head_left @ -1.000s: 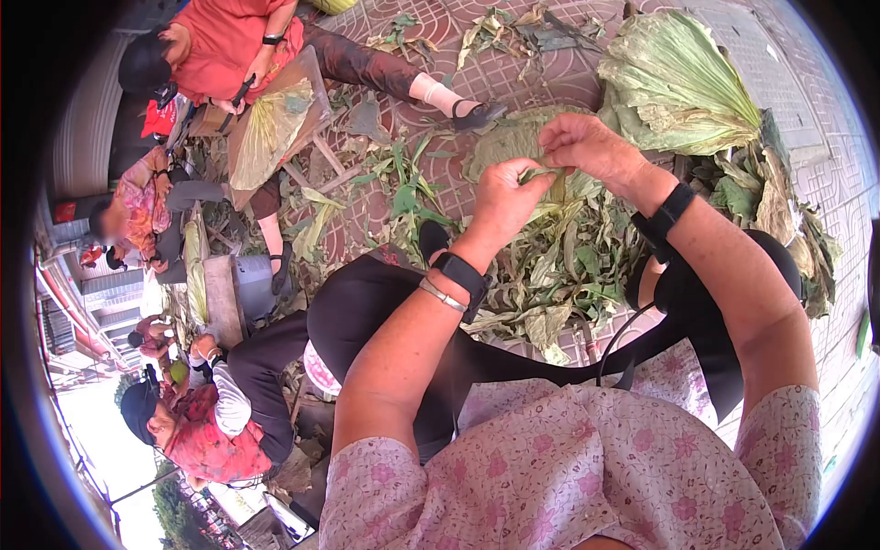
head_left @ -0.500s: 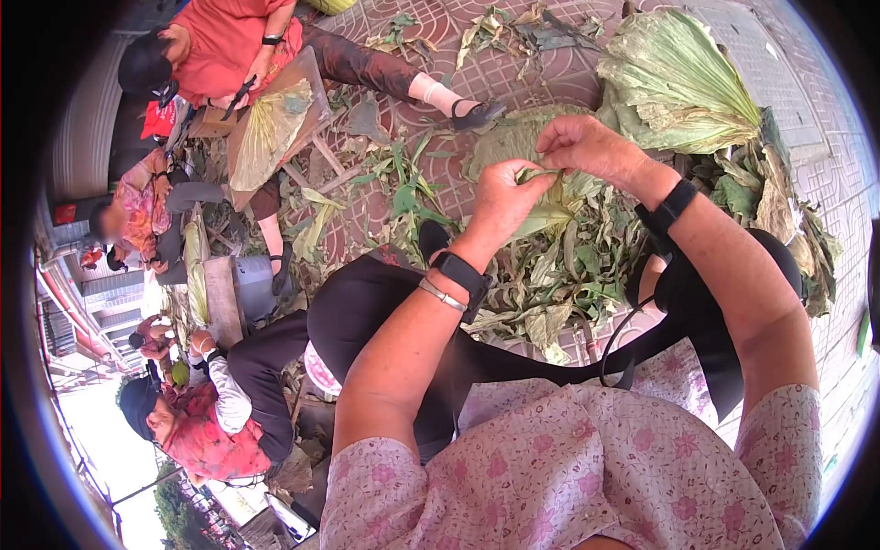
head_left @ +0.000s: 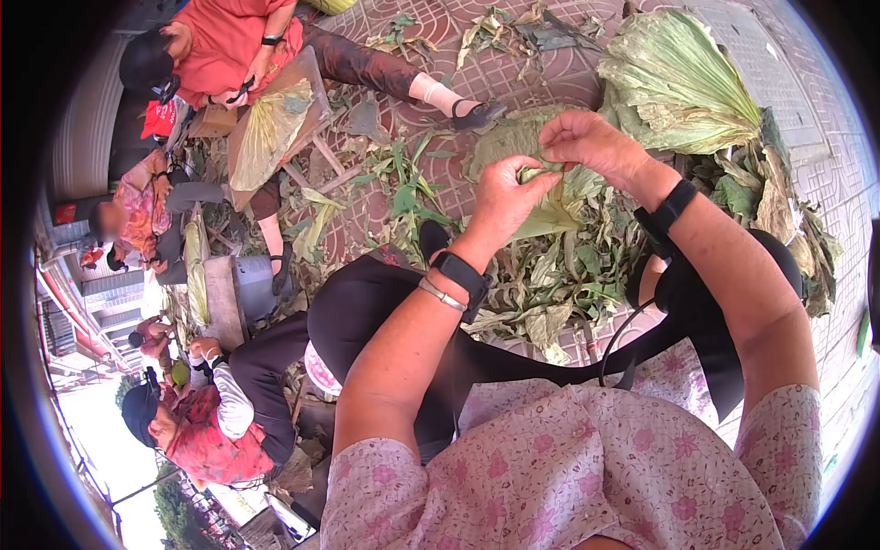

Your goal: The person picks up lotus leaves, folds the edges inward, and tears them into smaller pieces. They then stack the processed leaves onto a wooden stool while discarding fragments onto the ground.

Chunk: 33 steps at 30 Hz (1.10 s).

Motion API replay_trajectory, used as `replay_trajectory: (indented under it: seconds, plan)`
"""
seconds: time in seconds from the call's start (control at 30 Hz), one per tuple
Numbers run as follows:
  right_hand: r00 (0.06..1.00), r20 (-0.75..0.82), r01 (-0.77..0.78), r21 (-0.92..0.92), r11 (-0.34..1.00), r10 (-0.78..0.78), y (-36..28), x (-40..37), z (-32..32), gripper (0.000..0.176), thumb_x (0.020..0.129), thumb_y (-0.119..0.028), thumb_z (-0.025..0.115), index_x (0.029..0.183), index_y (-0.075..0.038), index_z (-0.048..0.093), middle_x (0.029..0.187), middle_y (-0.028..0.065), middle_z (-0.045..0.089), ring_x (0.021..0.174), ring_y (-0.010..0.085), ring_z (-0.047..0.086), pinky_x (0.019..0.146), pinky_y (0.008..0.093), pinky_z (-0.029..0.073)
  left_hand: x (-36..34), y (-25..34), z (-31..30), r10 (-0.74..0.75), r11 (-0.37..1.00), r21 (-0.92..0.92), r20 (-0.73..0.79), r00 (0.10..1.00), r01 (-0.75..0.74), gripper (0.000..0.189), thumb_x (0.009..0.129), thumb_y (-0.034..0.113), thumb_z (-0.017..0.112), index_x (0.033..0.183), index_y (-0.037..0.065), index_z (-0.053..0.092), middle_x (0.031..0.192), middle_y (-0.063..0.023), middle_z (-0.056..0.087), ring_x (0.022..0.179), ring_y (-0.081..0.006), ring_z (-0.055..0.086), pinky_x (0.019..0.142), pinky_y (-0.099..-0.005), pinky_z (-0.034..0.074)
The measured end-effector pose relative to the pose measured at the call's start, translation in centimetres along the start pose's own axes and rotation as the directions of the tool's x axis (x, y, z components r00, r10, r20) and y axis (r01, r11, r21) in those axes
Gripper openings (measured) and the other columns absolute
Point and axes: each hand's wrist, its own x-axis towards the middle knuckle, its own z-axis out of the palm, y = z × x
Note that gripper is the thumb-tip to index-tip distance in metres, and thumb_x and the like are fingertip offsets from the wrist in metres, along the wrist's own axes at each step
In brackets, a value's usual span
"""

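Note:
Both hands meet over a pale green leaf [head_left: 555,215] whose upper end lies between them. My left hand [head_left: 515,191] is closed, thumb and fingers pinching the leaf. Close beside it, my right hand [head_left: 591,147] has its thumb and fingertips pressed together at the leaf's edge; part of the grip is hidden. Beneath the hands is a heap of dry leaf scraps [head_left: 550,289]. Large flat leaves, fanned out in a stack [head_left: 678,82], lie beyond my right hand.
Three co-workers sit at the left: one in a red shirt [head_left: 229,41] by a wooden stool [head_left: 316,115], one in a patterned top [head_left: 142,206], one in red and white sleeves [head_left: 215,440]. Dried leaves [head_left: 784,183] lie at the right. Scraps are strewn over the paving [head_left: 440,46].
My left hand's grip has shifted slightly on the leaf, and my right hand has turned a little. At the lower left, a co-worker's hands have moved.

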Motion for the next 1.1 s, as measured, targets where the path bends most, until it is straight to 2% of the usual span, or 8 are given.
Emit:
replay_trajectory:
  seconds: [0.13, 0.37, 0.47, 0.63, 0.73, 0.83, 0.93, 1.1]
  plan:
    - [0.996, 0.047, 0.072, -0.052, 0.996, -0.070, 0.0, -0.1, 0.2, 0.025, 0.081, -0.006, 0.072, 0.104, 0.001, 0.066, 0.087, 0.0051, 0.066, 0.075, 0.0125, 0.061, 0.066, 0.0267, 0.051, 0.0, -0.2, -0.2, -0.059, 0.998, 0.029, 0.020, 0.998, 0.058, 0.027, 0.082, 0.020, 0.078, 0.092, -0.003, 0.070, 0.068, 0.0000, 0.059, 0.064, -0.0061, 0.049, 0.057, -0.0284, 0.043]
    - [0.997, 0.057, 0.050, -0.087, 0.995, -0.045, 0.2, 0.0, 0.0, 0.019, 0.085, 0.002, 0.068, 0.103, -0.005, 0.065, 0.088, 0.0005, 0.066, 0.079, 0.0084, 0.060, 0.068, 0.0235, 0.048, 0.1, -0.3, 0.1, -0.103, 0.992, -0.065, 0.039, 0.994, 0.106, 0.026, 0.084, 0.020, 0.078, 0.093, -0.003, 0.071, 0.069, 0.0037, 0.059, 0.064, -0.0050, 0.048, 0.056, -0.0270, 0.042]
    - [0.998, 0.040, 0.053, -0.066, 0.996, -0.051, 0.1, 0.1, 0.1, 0.019, 0.085, 0.002, 0.067, 0.103, -0.005, 0.065, 0.088, 0.0003, 0.065, 0.079, 0.0083, 0.060, 0.068, 0.0234, 0.048, 0.1, 0.0, -0.4, -0.142, 0.983, -0.097, 0.143, 0.980, 0.157, 0.023, 0.087, 0.017, 0.077, 0.099, -0.002, 0.073, 0.077, 0.0057, 0.063, 0.069, -0.0019, 0.051, 0.058, -0.0224, 0.043]
    - [0.997, 0.039, 0.074, -0.060, 0.995, -0.072, 0.0, -0.2, 0.2, 0.020, 0.084, 0.000, 0.069, 0.103, -0.006, 0.065, 0.088, -0.0003, 0.065, 0.079, 0.0083, 0.060, 0.068, 0.0239, 0.049, 0.0, 0.1, -0.2, -0.148, 0.981, -0.113, 0.106, 0.983, 0.160, 0.021, 0.088, 0.018, 0.076, 0.097, -0.001, 0.074, 0.074, 0.0080, 0.059, 0.066, -0.0015, 0.048, 0.056, -0.0223, 0.040]
    - [0.999, 0.010, 0.036, -0.014, 0.999, -0.036, 0.0, -0.3, 0.3, 0.020, 0.084, -0.004, 0.071, 0.104, -0.007, 0.065, 0.089, -0.0003, 0.065, 0.081, 0.0090, 0.061, 0.069, 0.0252, 0.050, 0.0, 0.4, -0.1, -0.099, 0.988, -0.111, 0.081, 0.992, 0.108, 0.020, 0.088, 0.018, 0.074, 0.093, -0.001, 0.072, 0.069, 0.0066, 0.056, 0.063, -0.0033, 0.045, 0.055, -0.0250, 0.039]
    - [0.995, -0.078, -0.051, 0.159, 0.986, 0.064, 0.1, -0.4, 0.4, 0.020, 0.085, -0.005, 0.073, 0.103, -0.007, 0.065, 0.090, -0.0002, 0.065, 0.084, 0.0101, 0.061, 0.071, 0.0262, 0.051, -0.1, 1.2, -0.3, -0.069, 0.997, -0.036, 0.050, 0.996, 0.071, 0.019, 0.087, 0.018, 0.073, 0.091, -0.001, 0.072, 0.066, 0.0050, 0.055, 0.062, -0.0045, 0.045, 0.055, -0.0267, 0.040]
    - [0.990, -0.053, -0.109, 0.275, 0.955, 0.128, 0.0, -0.5, 0.2, 0.020, 0.085, -0.007, 0.074, 0.104, -0.007, 0.066, 0.090, 0.0003, 0.065, 0.084, 0.0114, 0.062, 0.072, 0.0263, 0.051, -0.1, 1.0, -0.3, -0.061, 0.998, 0.008, 0.028, 0.998, 0.061, 0.019, 0.087, 0.018, 0.072, 0.090, -0.001, 0.072, 0.066, 0.0041, 0.056, 0.062, -0.0045, 0.045, 0.055, -0.0269, 0.040]
    - [0.997, 0.077, -0.019, -0.032, 0.999, 0.021, -0.7, -0.2, -0.2, 0.020, 0.085, -0.003, 0.072, 0.104, -0.004, 0.066, 0.090, 0.0016, 0.066, 0.082, 0.0117, 0.062, 0.073, 0.0253, 0.051, -0.1, 0.2, -0.3, -0.098, 0.995, -0.007, 0.022, 0.995, 0.098, 0.020, 0.086, 0.017, 0.073, 0.091, -0.002, 0.073, 0.066, 0.0035, 0.058, 0.062, -0.0047, 0.047, 0.055, -0.0271, 0.041]
